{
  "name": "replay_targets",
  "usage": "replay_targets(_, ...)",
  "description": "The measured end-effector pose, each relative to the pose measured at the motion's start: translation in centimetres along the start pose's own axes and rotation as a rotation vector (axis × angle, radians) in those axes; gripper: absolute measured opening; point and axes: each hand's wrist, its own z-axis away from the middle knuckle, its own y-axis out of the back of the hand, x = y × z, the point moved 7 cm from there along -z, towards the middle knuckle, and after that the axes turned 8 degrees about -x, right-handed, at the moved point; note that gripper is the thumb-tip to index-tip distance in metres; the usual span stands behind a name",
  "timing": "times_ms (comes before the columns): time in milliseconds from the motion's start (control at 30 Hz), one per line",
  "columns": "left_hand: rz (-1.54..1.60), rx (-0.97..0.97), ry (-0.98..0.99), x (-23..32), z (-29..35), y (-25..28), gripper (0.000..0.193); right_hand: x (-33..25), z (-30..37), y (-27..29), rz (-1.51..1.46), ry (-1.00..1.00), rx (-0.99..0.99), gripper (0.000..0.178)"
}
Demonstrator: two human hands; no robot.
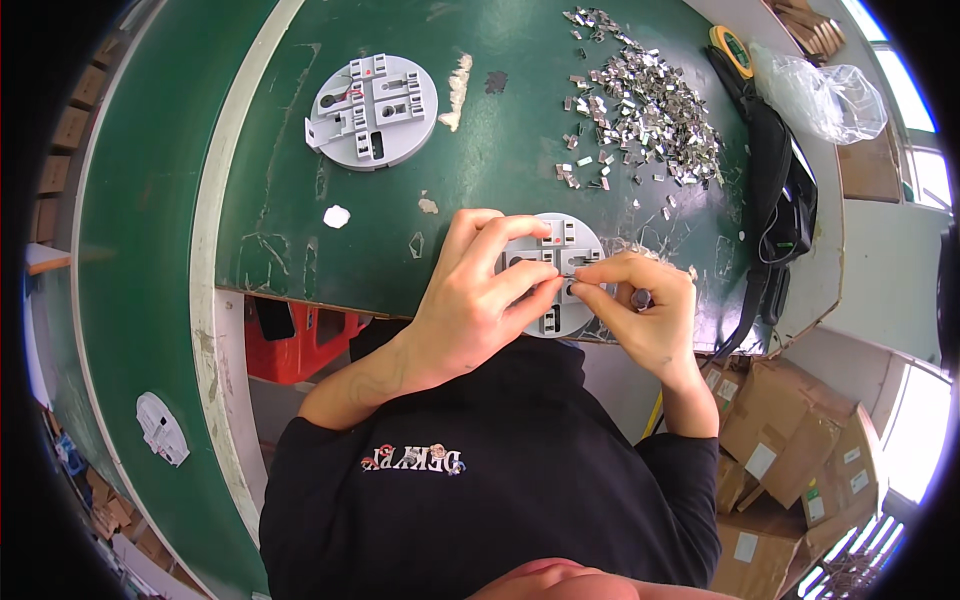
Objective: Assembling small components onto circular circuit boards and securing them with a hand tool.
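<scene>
Round grey base: the grey base being worked on (574, 246) is found at the near edge of the green workbench (510, 150), right in front of the wearer, slotted side up and partly covered by fingers.
Left hand: the left hand (470, 292) is laid over the base's left side, fingers bent, with the thumb and index tips brought close together near the middle; whether anything's pinched there can't be told, too tiny.
Right hand: the right hand (650, 315) is brought in from the other side, thumb and index nearly meeting by the left fingertips. A dark-ended rod (641, 298) is held in the curl of the hand; whatever's between the tips is too small to be made out.
Other base: a second grey base (400, 90) is parked farther back on the left, some red and black wiring seen on it.
Metal bits: a big heap of small shiny pieces (665, 110) is spread over the far right.
Right edge: a black bag-like item (785, 205), a yellow-rimmed device (735, 52) and a clear plastic bag (840, 100) are lined up there.
Left bench: a third grey part (162, 430) is left on another green surface (150, 250).
Below: a red stool (285, 358) is tucked under on the left; cardboard boxes (785, 430) are stacked lower right.
</scene>
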Motion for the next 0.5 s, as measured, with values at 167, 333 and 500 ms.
replay_targets(167, -0.009, -0.013, 0.015, 0.2, 0.2, 0.1, 0.015, -0.5, 0.0, -0.4, 0.029, 0.031, -0.045, 0.014)
replay_targets(333, 0.104, -0.041, 0.092, -0.2, 0.2, 0.2, 0.018, -1.4, -0.4, -0.6, 0.125, 0.195, -0.029, 0.015)
replay_targets(500, 0.162, -0.035, 0.114, -0.5, 0.5, 0.8, 0.018, -2.0, -0.9, -1.1, 0.212, 0.273, -0.12, 0.015)
